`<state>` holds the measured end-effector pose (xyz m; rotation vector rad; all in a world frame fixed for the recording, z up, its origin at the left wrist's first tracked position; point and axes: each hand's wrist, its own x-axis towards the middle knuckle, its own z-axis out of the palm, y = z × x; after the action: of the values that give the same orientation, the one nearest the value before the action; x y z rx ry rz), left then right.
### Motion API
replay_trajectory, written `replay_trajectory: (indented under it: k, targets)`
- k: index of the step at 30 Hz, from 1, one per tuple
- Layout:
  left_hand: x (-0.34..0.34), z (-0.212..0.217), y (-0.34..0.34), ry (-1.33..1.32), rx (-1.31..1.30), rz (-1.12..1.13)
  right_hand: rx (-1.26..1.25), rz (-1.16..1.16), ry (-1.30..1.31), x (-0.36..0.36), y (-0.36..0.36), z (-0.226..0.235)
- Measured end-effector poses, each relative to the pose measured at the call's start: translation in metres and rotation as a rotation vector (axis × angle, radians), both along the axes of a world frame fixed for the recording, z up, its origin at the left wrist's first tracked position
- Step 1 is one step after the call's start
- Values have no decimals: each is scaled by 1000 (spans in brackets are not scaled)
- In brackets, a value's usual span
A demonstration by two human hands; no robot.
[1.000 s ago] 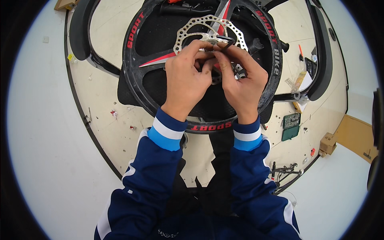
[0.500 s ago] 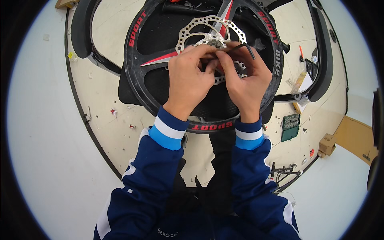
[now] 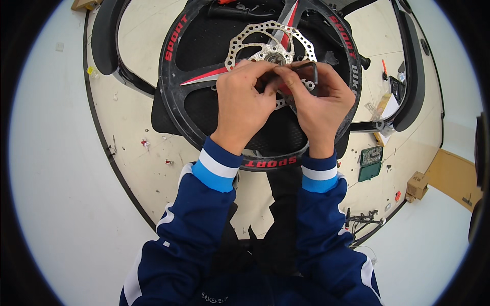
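A black bicycle wheel [image 3: 270,162] with grey and red spokes lies flat before me. Its silver perforated brake disc [image 3: 236,45] sits on the hub. Both my hands meet just in front of the hub, covering the disc's near side. My right hand [image 3: 324,104] is closed around a black hex key [image 3: 315,74], whose bent end sticks out beyond the fingers. Thumb and fingers of my left hand [image 3: 244,104] are pinched together close to the right fingertips. What the left fingers hold, and where the key's other end sits, is hidden.
Under the wheel is a black chair seat [image 3: 162,116], flanked by a left armrest [image 3: 104,41] and a right armrest [image 3: 412,71]. On the floor at right lie an open green tool case [image 3: 370,171], a cardboard box [image 3: 418,184] and dark metal parts [image 3: 363,218]. Small scraps litter the floor.
Both hands have shifted slightly right and toward me. The hex key has turned a little, so its bent end points more straight toward me.
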<state>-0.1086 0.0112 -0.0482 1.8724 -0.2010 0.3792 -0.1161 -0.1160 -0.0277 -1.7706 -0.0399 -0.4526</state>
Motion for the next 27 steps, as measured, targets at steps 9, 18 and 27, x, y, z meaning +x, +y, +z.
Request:
replay_trajectory:
  k: [9, 18, 27]
  targets:
    - [2, -2, 2, -108, 74, 3, 75, 67, 55, -3, 2, 7]
    - [3, -1, 3, -118, 54, -31, 79, 138, -14, 1, 5, 8]
    - [-2, 5, 2, 40, -72, -1, 5, 79, -13, 2, 4, 10]
